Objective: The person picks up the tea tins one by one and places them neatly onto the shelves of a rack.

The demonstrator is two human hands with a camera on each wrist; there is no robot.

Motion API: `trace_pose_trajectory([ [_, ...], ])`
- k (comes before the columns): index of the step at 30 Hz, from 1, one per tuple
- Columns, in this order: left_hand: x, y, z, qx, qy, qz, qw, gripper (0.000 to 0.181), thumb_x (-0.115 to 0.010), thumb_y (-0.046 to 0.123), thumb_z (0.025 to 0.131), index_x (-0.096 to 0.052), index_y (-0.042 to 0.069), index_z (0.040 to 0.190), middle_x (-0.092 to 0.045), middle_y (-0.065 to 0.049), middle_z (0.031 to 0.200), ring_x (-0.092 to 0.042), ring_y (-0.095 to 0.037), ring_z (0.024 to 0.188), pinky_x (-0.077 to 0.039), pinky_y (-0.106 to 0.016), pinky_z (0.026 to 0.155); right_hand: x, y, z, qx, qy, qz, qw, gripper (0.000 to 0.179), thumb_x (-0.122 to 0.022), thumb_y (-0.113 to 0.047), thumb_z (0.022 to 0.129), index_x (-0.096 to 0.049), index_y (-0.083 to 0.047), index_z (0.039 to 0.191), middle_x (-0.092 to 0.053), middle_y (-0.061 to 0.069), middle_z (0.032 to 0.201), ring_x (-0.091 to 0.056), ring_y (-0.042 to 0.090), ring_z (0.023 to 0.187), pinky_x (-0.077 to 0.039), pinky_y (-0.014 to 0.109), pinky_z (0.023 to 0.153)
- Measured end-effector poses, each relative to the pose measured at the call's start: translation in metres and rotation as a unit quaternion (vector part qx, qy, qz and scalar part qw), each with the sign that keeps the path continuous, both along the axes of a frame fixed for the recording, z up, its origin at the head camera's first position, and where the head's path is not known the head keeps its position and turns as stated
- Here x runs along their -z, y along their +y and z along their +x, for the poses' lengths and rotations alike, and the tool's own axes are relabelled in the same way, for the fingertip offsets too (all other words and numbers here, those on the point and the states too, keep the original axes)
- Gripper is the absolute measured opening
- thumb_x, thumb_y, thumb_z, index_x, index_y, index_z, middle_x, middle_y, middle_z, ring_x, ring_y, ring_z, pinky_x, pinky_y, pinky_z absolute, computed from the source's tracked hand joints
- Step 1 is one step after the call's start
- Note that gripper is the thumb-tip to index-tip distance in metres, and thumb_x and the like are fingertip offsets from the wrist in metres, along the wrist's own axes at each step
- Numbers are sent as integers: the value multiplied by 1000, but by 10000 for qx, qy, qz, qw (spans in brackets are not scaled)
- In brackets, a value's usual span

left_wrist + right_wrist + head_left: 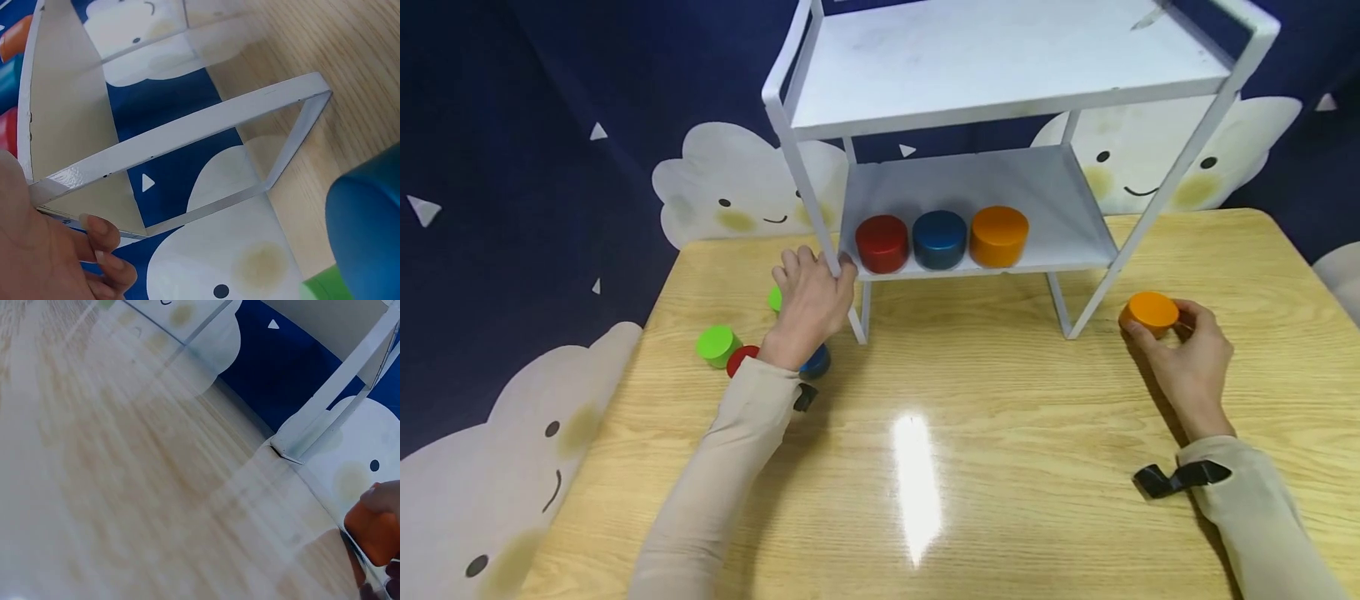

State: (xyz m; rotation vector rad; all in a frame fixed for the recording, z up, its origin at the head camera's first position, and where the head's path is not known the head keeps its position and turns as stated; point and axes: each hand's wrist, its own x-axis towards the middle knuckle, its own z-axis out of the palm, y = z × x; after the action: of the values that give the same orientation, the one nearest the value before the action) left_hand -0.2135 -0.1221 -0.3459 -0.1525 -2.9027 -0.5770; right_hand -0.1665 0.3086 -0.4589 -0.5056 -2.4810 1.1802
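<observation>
At the right of the head view my right hand (1197, 362) pinches an orange cylinder (1152, 312) between thumb and fingers, at table level beside the shelf's right legs. The right wrist view shows that orange cylinder (374, 532) at its edge, partly covered by the fingers. My left hand (814, 302) grips the white two-tier shelf (951, 275) at its left front post, by the lower tier's corner. A red cylinder (882, 244), a blue cylinder (939, 240) and a second orange cylinder (998, 237) stand in a row along that tier's front.
Left of the shelf, on the wooden table (1000, 467), are a green cylinder (718, 345), a red one (743, 359), a blue one (816, 362) and another green one (775, 298), partly hidden by the left arm. A cloud-patterned dark blue cloth (587, 75) hangs behind.
</observation>
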Motion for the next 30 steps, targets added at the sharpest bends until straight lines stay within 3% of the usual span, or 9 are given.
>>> trace_pose_trajectory([
  [9, 0, 1, 0, -37, 59, -7, 10000, 47, -21, 36, 100, -46, 5, 75, -38, -15, 84, -30, -35, 84, -21, -43, 74, -5, -4, 2, 108, 436, -123, 9989, 65, -75, -23, 83, -47, -2, 138, -53, 15, 134, -52, 23, 120, -40, 26, 103],
  [14, 0, 1, 0, -42, 36, -48, 10000, 47, -20, 36, 100, -47, 5, 75, -38, -15, 83, -30, -35, 84, -22, -43, 73, -5, -8, 9, -49, 762, 193, 9969, 62, -78, -23, 80, -53, -1, 133, -59, 17, 128, -55, 18, 111, -43, 22, 99],
  [22, 0, 1, 1, -15, -49, 51, 10000, 47, -20, 36, 100, -45, 6, 75, -38, -15, 84, -29, -35, 84, -20, -42, 74, -9, -11, 13, -307, 1547, 272, 9871, 55, -82, -15, 76, -61, 0, 125, -64, 19, 118, -49, -13, 94, -44, 18, 95],
  [30, 0, 0, 1, 10, -3, 72, 10000, 46, -20, 36, 100, -45, 6, 75, -38, -15, 83, -29, -34, 83, -21, -42, 72, -13, -13, 14, -302, 1599, 286, 9863, 53, -82, -15, 76, -63, -1, 123, -66, 21, 114, -49, -17, 90, -44, 13, 91],
])
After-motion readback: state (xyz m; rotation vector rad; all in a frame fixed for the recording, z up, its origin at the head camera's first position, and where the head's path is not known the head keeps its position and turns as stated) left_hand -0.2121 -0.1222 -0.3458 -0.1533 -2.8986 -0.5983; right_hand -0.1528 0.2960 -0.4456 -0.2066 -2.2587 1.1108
